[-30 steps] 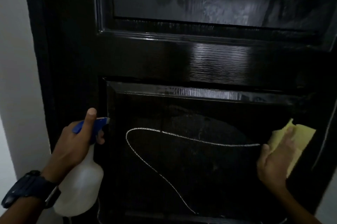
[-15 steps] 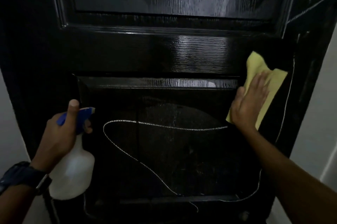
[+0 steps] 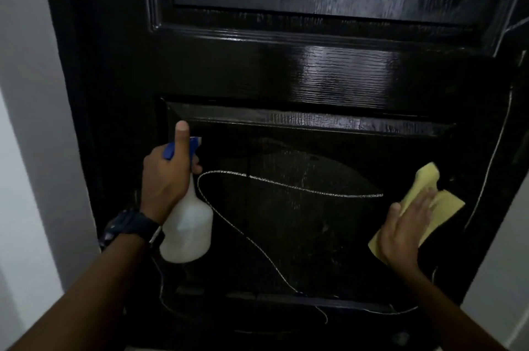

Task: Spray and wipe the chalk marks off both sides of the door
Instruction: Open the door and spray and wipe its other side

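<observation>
Black door (image 3: 329, 70) w/ chalk line (image 3: 286, 186): left hand (image 3: 167, 179) grips spray bottle (image 3: 187, 227), right hand (image 3: 406, 230) flat on yellow cloth (image 3: 429, 199).

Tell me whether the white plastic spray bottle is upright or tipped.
Upright: the white plastic spray bottle hangs with its blue nozzle on top, gripped at the neck by the left hand.

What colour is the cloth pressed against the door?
Pale yellow; the cloth shows under the right hand in the head view.
</observation>
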{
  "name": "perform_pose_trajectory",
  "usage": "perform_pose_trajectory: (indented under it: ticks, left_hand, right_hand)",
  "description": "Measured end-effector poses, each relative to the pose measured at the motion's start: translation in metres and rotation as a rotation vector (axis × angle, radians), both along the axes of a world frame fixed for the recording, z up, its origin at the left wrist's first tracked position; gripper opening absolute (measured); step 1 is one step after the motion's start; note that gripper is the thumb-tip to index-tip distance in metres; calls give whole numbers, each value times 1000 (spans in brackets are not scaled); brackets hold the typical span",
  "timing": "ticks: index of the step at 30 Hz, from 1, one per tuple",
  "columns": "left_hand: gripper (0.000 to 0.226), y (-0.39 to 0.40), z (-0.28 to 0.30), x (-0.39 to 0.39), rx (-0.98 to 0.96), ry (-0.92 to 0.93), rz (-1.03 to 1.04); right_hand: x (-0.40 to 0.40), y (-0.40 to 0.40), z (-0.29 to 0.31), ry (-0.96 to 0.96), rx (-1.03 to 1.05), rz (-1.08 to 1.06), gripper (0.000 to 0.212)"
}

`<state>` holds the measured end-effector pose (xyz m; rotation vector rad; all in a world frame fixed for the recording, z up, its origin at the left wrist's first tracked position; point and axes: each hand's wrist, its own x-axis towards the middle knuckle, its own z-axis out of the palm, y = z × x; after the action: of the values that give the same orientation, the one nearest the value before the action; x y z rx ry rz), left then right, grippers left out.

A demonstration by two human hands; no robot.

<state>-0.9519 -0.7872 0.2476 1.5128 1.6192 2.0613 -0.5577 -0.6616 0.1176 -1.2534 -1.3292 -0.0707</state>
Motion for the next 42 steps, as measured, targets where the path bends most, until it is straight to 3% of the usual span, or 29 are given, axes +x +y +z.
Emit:
perform_pose_trajectory:
  ticks: [4,6,8,10,13,18,23,26,29,32,37,39,42]
  left_hand:
    - [65,-4,-9,-3,-32,36,-2]
    - [75,-2,-15,-10,-27,44,-12]
    - [92,1,-19,-17,-12,32,-18]
    - [93,7,-21,-15,-12,18,-43]
    - [90,18,-24,-6,0,24,-68]
    - [92,30,-32,7,-13,52,-125]
    - [87,27,-31,8,-31,45,-109]
    - [81,19,-33,8,-40,43,-111]
    - [92,15,-40,8,-39,64,-108]
    - [107,11,-45,12,-42,106,-100]
    - [90,7,-43,17,-50,105,-115]
    - [95,7,-43,16,-44,99,-95]
    - [99,2,-44,10,-44,90,-86]
  right_hand:
    - [-6,13,93,-12,194,41,62]
    - [-12,24,148,7,220,-18,62]
    - [-16,31,163,13,230,-93,63]
    - [-14,34,136,15,248,-109,60]
    - [-14,29,47,94,168,-90,61]
    - [-25,6,-76,341,8,-42,67]
    - [-30,-7,-36,568,-115,58,61]
    - [-34,-9,49,315,133,166,59]
    - [-40,8,107,43,171,69,58]
    - [-42,11,59,-265,104,13,63]
    - [-16,-22,-115,-1047,10,78,68]
    - [-4,-22,-122,-1180,-4,67,69]
    - [0,-8,-61,-1188,66,69,69]
